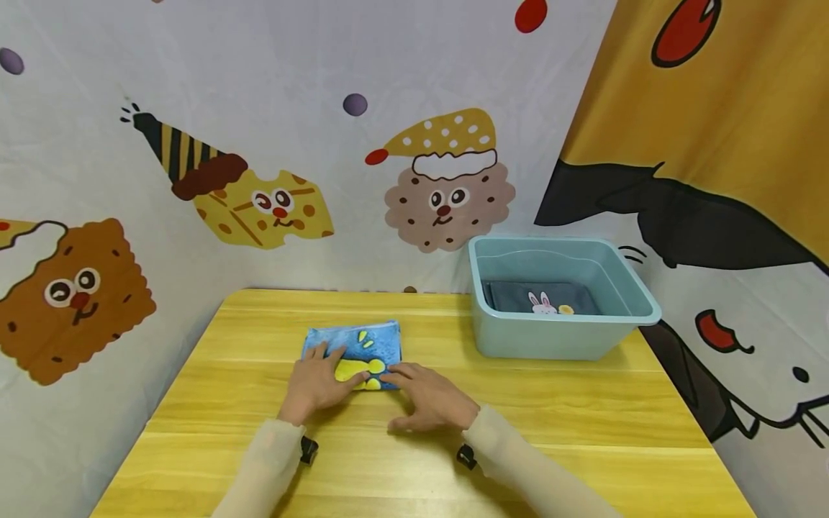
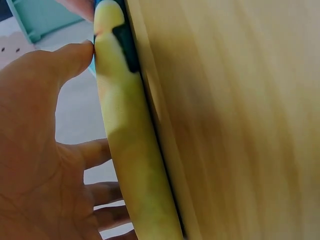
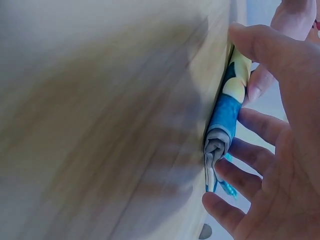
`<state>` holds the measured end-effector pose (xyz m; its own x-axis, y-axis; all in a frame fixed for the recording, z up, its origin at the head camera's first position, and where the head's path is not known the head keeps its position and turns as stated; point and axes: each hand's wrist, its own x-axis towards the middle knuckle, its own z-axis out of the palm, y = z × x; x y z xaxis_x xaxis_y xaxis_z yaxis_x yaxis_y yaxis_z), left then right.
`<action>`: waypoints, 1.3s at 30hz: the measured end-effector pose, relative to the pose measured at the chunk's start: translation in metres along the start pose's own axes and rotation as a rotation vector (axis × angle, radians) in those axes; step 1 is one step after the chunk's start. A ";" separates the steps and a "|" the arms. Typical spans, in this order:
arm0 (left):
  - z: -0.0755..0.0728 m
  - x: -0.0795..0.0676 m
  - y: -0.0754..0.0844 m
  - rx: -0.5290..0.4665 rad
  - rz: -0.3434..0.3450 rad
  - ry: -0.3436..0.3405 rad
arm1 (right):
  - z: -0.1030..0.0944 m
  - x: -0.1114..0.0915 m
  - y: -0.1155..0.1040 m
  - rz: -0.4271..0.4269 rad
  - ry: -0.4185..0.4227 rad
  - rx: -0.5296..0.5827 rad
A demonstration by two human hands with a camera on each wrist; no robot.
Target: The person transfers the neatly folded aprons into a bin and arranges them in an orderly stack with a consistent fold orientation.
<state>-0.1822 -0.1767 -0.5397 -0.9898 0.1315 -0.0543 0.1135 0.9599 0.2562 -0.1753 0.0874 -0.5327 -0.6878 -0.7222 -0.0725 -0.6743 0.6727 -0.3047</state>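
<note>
A folded blue cloth with a yellow print [image 1: 382,345] lies flat on the table. My left hand [image 1: 317,381] rests on its left part with fingers spread, the thumb reaching across the yellow print. At the right edge, the fingertips of my right hand [image 1: 430,399] touch the cloth, the thumb held apart near the tabletop. From the right wrist, the cloth's side [image 3: 217,142] shows several pale grey inner layers. In the left wrist view its rounded front fold [image 2: 127,135] runs along the wood beside the left hand [image 2: 45,130].
A light blue-green plastic basin [image 1: 550,338] stands at the table's back right. Inside lies a dark folded cloth [image 1: 508,296] with a white rabbit print. Behind the wooden table [image 1: 583,432] hangs a curtain [image 1: 291,72] with cartoon prints.
</note>
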 end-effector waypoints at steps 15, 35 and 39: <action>0.011 -0.014 0.037 -0.034 0.052 -0.002 | 0.002 -0.043 0.014 0.047 0.042 0.055; 0.023 -0.022 0.078 -0.016 0.119 0.022 | 0.002 -0.092 0.027 0.062 0.100 0.055; 0.024 -0.023 0.084 -0.037 0.131 0.034 | 0.000 -0.097 0.030 0.072 0.121 0.060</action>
<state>-0.1478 -0.0927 -0.5404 -0.9691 0.2462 0.0145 0.2394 0.9251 0.2948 -0.1285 0.1774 -0.5346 -0.7635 -0.6456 0.0174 -0.6073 0.7086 -0.3591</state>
